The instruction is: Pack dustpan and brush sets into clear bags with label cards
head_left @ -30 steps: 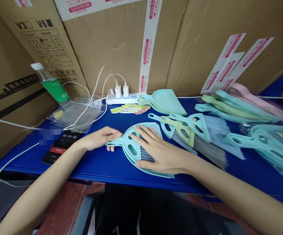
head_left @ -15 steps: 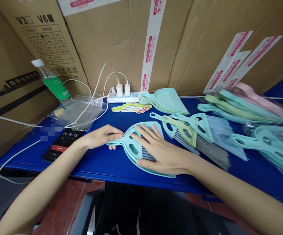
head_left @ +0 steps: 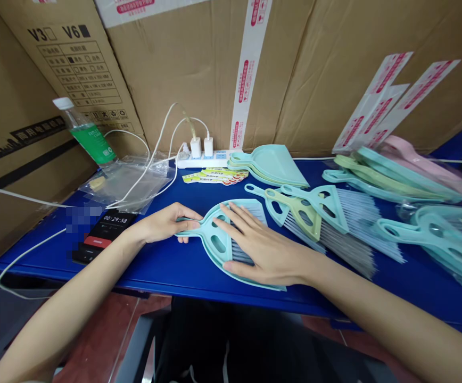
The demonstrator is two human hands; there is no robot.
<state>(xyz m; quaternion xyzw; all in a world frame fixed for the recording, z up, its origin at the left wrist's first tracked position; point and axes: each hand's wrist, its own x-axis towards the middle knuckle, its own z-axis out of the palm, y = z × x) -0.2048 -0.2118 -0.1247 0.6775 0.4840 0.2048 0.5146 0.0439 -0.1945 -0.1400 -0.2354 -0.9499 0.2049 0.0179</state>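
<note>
A light-blue hand brush [head_left: 217, 243] lies nested in a matching dustpan [head_left: 211, 256] on the blue table. My left hand [head_left: 166, 223] is closed around the stacked handles, thumb on top and fingertips showing below. My right hand [head_left: 265, 247] lies flat over the brush's head and grey bristles, fingers stretched out and thumb apart. It covers much of the bristles and part of the pan. Just right of the pan are several loose brushes, among them a yellow-green brush [head_left: 305, 213] and a light-blue brush [head_left: 332, 207].
Stacked dustpans [head_left: 281, 162] lie behind, beside printed cards [head_left: 211, 175] and a power strip [head_left: 219, 158]. Bagged sets [head_left: 446, 239] occupy the right end. At left are a phone [head_left: 102, 234], clear plastic bags [head_left: 127, 181], a bottle [head_left: 89, 138] and white cables. Cardboard boxes [head_left: 199, 64] wall the back.
Almost nothing differs. My left hand's grip on the handles has shifted very slightly, and my right hand's fingers have drawn a little closer together on the brush.
</note>
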